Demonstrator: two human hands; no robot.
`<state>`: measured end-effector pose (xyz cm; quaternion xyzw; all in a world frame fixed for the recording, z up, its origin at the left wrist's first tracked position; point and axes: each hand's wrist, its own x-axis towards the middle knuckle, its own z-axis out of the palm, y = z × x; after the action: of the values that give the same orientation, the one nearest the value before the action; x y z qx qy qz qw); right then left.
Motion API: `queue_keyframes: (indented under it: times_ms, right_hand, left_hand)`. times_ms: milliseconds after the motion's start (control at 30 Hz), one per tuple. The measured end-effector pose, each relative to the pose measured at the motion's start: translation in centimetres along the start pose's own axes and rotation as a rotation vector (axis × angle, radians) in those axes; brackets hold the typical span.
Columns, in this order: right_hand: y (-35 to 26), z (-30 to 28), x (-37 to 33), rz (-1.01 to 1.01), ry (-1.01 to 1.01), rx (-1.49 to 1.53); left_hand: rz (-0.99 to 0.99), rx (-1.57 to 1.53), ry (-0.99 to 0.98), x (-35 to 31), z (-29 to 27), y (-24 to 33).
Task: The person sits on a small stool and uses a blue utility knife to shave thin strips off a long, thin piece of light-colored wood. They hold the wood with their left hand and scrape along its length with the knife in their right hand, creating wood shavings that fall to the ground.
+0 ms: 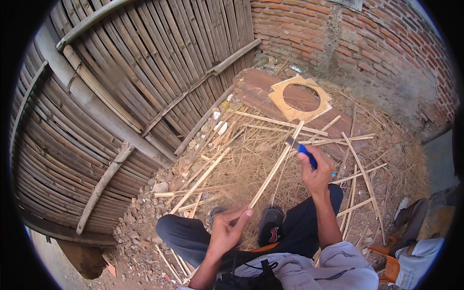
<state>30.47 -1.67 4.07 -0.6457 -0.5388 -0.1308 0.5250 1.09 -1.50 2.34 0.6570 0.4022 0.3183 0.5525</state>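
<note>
My left hand is closed round the near end of a pale, slender strip of split bamboo or wood. From there the strip slants up and away to the right. In my right hand is a blue-handled utility knife, its blade lying across or against the strip's far part; I cannot tell whether it bites in. A thin sliver runs down beside the strip below the blade. My dark-trousered knees are bent on either side, with a dark shoe between them.
Several loose strips lie over straw and rubble. Farther off, a cardboard piece with a round hole rests on a brown board. A bamboo wall stands left, a brick wall behind. Another person's leg and an orange chair are at right.
</note>
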Motion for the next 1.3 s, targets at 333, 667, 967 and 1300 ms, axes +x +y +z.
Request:
queue_keyframes:
  times_ms: [333,667,967,1300]
  right_hand:
    - [6.9,-1.8,4.7,0.192,0.093,-0.07]
    - [-2.9,0.2,-3.0,-0.152,-0.251,0.188]
    - [-4.6,0.7,-3.7,-0.221,-0.271,0.254]
    - [1.6,0.3,0.8,-0.101,0.052,0.139]
  left_hand:
    - [-0.096,-0.029,-0.035,-3.2,-2.1,-1.6]
    - [-0.075,-0.144,0.134,-0.5,0.2,1.2]
    - [0.075,-0.104,0.151,0.7,1.8,2.1]
    - [-0.14,-0.084,0.058,-2.0,0.1,0.3]
